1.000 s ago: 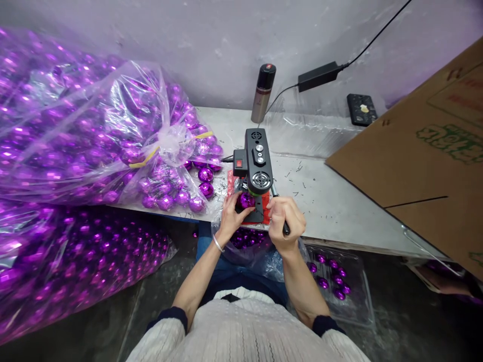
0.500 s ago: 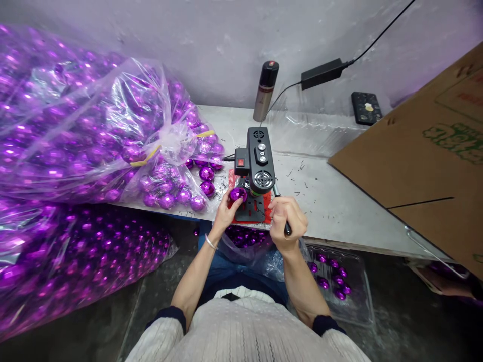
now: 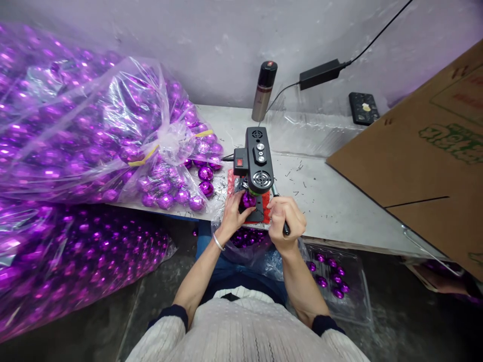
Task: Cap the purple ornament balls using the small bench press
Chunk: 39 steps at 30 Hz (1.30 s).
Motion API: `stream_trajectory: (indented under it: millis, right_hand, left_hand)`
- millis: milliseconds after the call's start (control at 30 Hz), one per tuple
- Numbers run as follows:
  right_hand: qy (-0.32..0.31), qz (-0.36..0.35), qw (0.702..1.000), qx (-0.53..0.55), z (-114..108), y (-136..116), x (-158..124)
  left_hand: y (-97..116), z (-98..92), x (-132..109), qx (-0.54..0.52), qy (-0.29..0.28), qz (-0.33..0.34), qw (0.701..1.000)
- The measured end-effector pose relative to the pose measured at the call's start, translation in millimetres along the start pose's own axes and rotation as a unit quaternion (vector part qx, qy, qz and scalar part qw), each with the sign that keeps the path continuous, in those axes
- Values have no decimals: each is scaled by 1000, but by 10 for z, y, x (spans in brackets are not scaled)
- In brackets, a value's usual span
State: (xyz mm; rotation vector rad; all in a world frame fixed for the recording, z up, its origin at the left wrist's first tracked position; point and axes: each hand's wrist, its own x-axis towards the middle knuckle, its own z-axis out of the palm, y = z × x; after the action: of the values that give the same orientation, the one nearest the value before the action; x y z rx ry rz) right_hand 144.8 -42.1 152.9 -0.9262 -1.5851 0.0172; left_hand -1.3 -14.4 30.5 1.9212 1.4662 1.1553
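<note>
A black machine with a red switch stands on a red mat at the table's front edge. My left hand holds a shiny purple ball between thumb and fingers, on the black base under the machine's front end. My right hand is wrapped round the black-ended lever at the machine's right side. Several loose purple balls lie left of the machine. Below the table edge, an open plastic bag of purple balls sits between my arms.
Large clear bags of purple balls fill the left. Behind the machine stands a bottle. A black power adapter, a dark phone-like case and a cardboard box are at the right. A clear tray holds several balls below.
My left hand has moved right with the purple ball, from beside the machine's base to under its front end. My right hand has stayed on the lever.
</note>
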Motion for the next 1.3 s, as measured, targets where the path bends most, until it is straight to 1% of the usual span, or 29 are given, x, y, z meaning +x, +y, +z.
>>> stream_trajectory:
  millis: [100, 200, 333, 500, 633, 800, 900, 1033, 1167, 1300]
  right_hand:
    - [-5, 0, 1000, 0, -8, -3, 4]
    - [-6, -3, 1000, 2, -6, -6, 5]
    - [-5, 2, 1000, 4, -1, -6, 0]
    - [-4, -3, 1000, 2, 1, 7, -25]
    - [2, -15, 1000, -1, 36, 85, -150]
    - [30, -38, 999, 19, 136, 291, -432]
    - [41, -39, 998, 30, 178, 381, -544]
    - [53, -36, 998, 27, 212, 419, -599]
    - [82, -44, 995, 22, 259, 437, -623]
    - [95, -47, 994, 18, 300, 471, -667]
  left_hand:
    - [-23, 34, 27, 2, -3, 8, 1000]
    - [-80, 74, 39, -20, 9, 10, 1000]
    - [-158, 116, 9, -34, 14, 6, 999]
    - [-185, 125, -27, -37, 15, 0, 999]
    - [-180, 129, -33, -25, 19, 1, 999]
    - [-164, 126, -35, -5, 11, -5, 1000]
    - [-151, 114, -32, -13, 8, -5, 1000]
    - [-141, 105, -27, -23, 4, -11, 1000]
    - [-143, 106, -23, -23, 3, -15, 1000]
    - [-144, 101, -21, -25, 1, -14, 1000]
